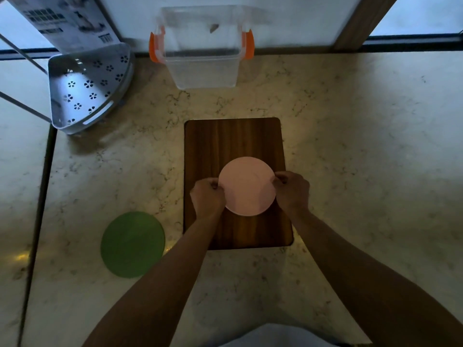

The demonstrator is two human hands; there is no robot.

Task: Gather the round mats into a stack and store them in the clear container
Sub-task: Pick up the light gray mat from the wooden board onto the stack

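Observation:
A pink round mat (246, 186) is over the dark wooden board (233, 139) in the middle of the counter. My left hand (207, 197) pinches its left edge and my right hand (292, 192) pinches its right edge. A green round mat (132, 244) lies flat on the marble counter, to the left of the board and apart from both hands. The clear container (203, 48) with orange clips stands open at the back of the counter, beyond the board.
A white perforated corner rack (87, 88) on metal legs stands at the back left. A printed cardboard box (67, 21) leans behind it. A dark seam (40, 196) runs down the counter at the left. Window frames line the back edge.

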